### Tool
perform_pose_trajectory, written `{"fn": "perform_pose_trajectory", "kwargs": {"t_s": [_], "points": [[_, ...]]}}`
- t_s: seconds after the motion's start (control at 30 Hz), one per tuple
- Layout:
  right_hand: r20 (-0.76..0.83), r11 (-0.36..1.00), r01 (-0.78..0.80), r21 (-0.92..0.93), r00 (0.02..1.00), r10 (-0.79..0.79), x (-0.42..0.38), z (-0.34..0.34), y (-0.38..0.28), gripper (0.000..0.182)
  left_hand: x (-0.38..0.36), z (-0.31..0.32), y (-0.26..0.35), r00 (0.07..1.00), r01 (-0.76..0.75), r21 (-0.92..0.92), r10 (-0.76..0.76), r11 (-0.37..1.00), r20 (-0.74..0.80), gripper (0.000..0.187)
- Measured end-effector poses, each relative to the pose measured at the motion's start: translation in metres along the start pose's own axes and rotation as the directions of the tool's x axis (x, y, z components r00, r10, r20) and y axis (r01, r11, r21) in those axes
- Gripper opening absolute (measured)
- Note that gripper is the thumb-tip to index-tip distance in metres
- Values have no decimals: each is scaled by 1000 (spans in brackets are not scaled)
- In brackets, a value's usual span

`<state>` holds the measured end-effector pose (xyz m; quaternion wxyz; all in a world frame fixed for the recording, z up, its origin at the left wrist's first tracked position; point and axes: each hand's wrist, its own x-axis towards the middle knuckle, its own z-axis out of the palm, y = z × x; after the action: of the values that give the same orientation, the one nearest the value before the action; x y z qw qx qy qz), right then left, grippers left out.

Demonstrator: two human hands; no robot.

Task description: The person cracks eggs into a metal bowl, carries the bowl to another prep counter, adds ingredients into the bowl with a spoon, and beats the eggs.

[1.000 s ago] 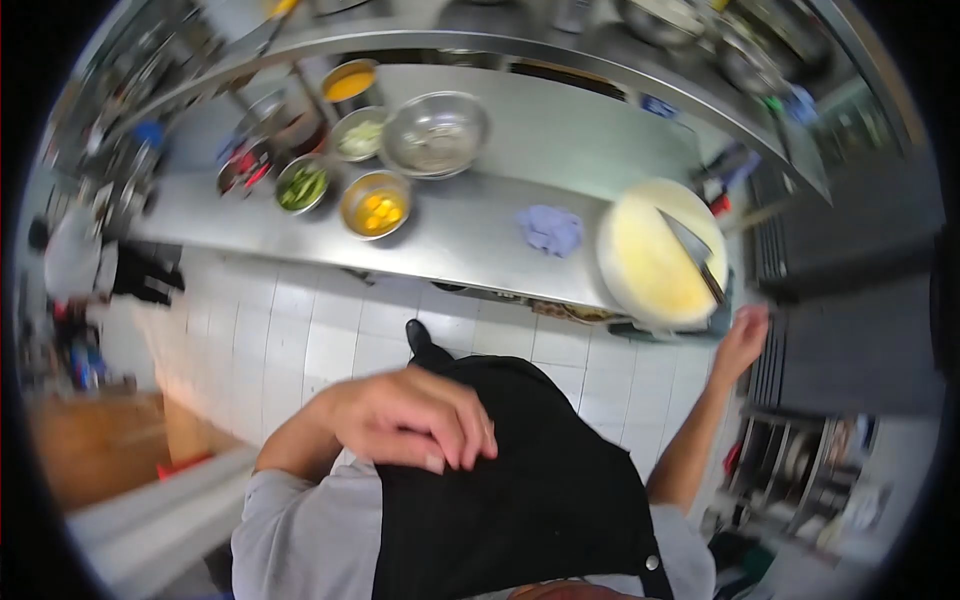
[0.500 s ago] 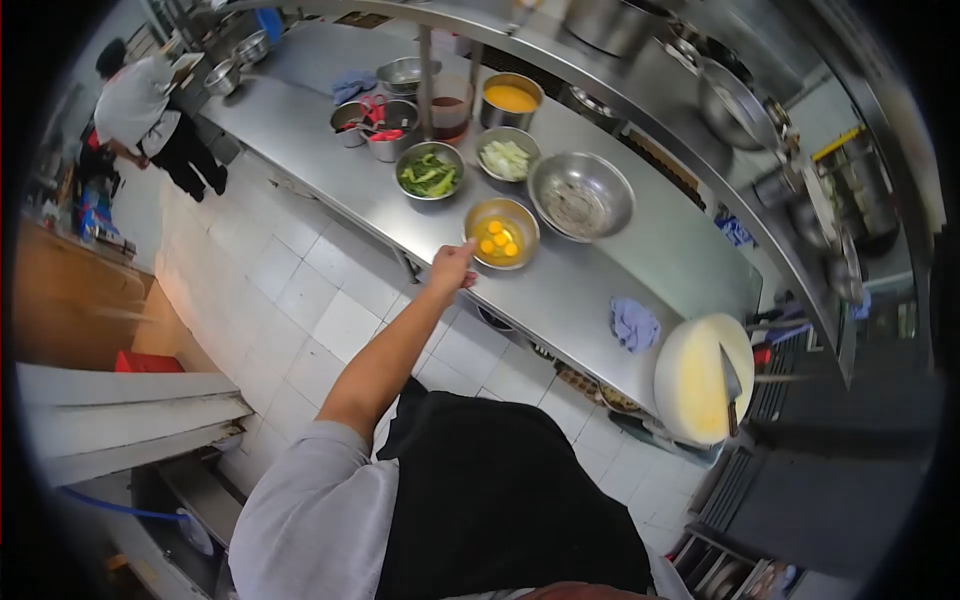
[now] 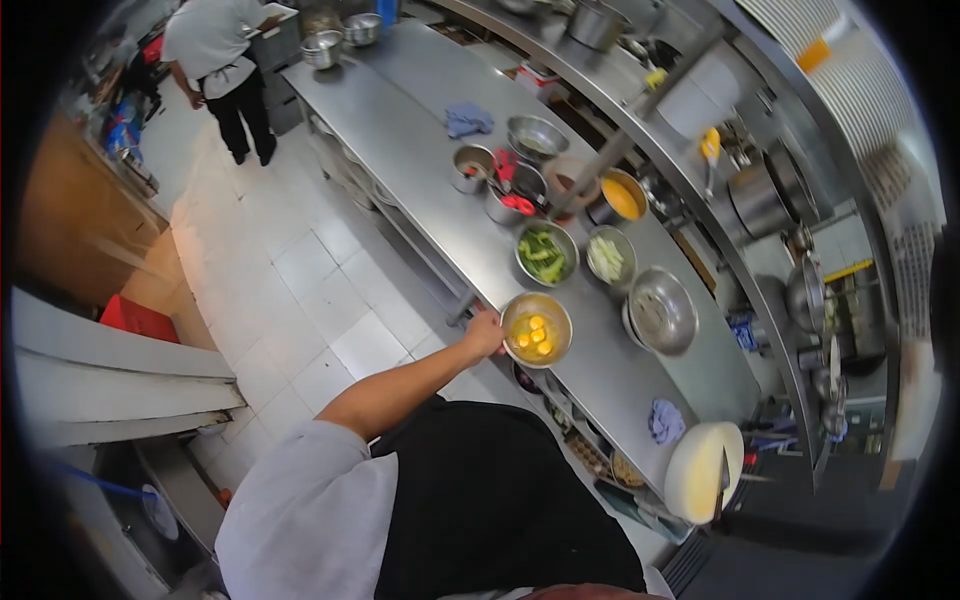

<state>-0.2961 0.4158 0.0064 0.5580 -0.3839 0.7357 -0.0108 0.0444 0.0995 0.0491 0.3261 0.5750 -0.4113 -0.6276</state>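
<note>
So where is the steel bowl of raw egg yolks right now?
In the head view, the steel bowl of egg yolks sits at the steel counter's near edge, left hand on its rim, below the bowl of greens.

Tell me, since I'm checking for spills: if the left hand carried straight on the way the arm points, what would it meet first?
The left hand is already at the rim of the steel bowl of egg yolks, so that bowl comes first. Beyond it sits an empty steel bowl, though depth is unclear.

Left hand now gripping rim of egg bowl, earlier only reaching toward it
</note>
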Motion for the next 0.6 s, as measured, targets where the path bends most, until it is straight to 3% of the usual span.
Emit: {"fn": "perform_pose_trajectory", "kwargs": {"t_s": [0.13,0.33,0.43,0.5,0.57,0.6], "points": [[91,987,102,-125,992,-91,44,0,-74,33,-28,-112,4,997,-42,-61,38,997,-66,15],[298,901,333,-277,922,-249,132,20,-196,33,-70,-263,-19,920,20,-125,-67,992,-387,17],[398,822,488,-293,844,-359,186,43,-269,33,-92,-320,-27,829,5,-169,-98,986,-550,20],[439,794,541,-277,806,-396,215,59,-319,33,-101,-349,-39,722,-49,-237,-130,970,-680,21],[489,608,713,-348,692,-531,225,74,-409,36,-109,-373,-48,641,-75,-285,-173,956,-748,21],[496,605,724,-330,679,-542,244,84,-442,36,-111,-381,-50,594,-85,-315,-205,945,-778,21]]}}
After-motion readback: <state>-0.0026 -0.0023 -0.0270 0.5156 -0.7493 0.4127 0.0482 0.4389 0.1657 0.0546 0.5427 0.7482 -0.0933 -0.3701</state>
